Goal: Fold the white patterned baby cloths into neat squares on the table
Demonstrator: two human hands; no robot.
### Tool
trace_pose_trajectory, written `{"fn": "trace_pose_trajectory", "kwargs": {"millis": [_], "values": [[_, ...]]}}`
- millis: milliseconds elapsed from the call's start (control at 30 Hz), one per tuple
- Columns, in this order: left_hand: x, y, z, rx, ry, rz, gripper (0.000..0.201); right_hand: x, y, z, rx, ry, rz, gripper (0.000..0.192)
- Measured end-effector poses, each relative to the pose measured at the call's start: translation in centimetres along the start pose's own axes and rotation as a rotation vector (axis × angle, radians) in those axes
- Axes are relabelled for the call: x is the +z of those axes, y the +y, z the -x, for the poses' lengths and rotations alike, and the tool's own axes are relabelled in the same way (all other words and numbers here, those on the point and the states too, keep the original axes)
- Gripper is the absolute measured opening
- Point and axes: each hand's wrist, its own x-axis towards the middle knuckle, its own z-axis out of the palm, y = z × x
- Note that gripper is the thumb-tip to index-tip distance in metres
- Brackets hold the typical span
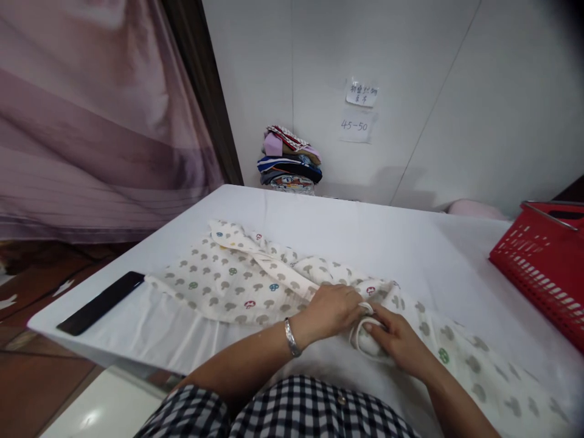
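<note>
A thin white cloth printed with grey, red, blue and green mushrooms lies crumpled and stretched out across the table, a long fold running along it. At its near edge my left hand, with a silver bracelet at the wrist, is closed on the fabric. Just to the right, my right hand pinches the same cloth, its thumb and fingers around a white edge band that curls in loops between the two hands. Part of the gripped edge is hidden by my fingers.
A white-covered table carries a black flat slab at its left edge. On the right stands a red perforated basket with a metal handle. Folded clothes are stacked beyond the far edge, by a wall with paper notes. A pinkish curtain hangs left.
</note>
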Motion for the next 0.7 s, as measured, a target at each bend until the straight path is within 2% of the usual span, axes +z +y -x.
{"fn": "trace_pose_trajectory", "kwargs": {"millis": [67,200,333,467,700], "values": [[0.1,0.0,0.1,0.004,-0.033,0.006,0.023,-0.1,0.5,0.0,0.022,0.024,0.054,0.032],[-0.1,-0.5,0.4,0.060,-0.069,0.036,0.027,-1.0,0.6,0.6,0.083,0.011,0.136,0.034],[-0.9,-2.1,1.4,0.063,-0.061,0.099,0.026,-1.9,0.1,1.4,0.106,-0.006,0.222,0.036],[-1.7,-5.2,3.9,0.000,-0.012,0.111,0.021,-2.4,0.4,2.0,0.115,0.033,0.274,0.038],[-2.4,-12.5,9.5,-0.165,0.186,-0.040,0.020,-2.3,1.1,2.1,0.121,0.055,0.282,0.038]]}}
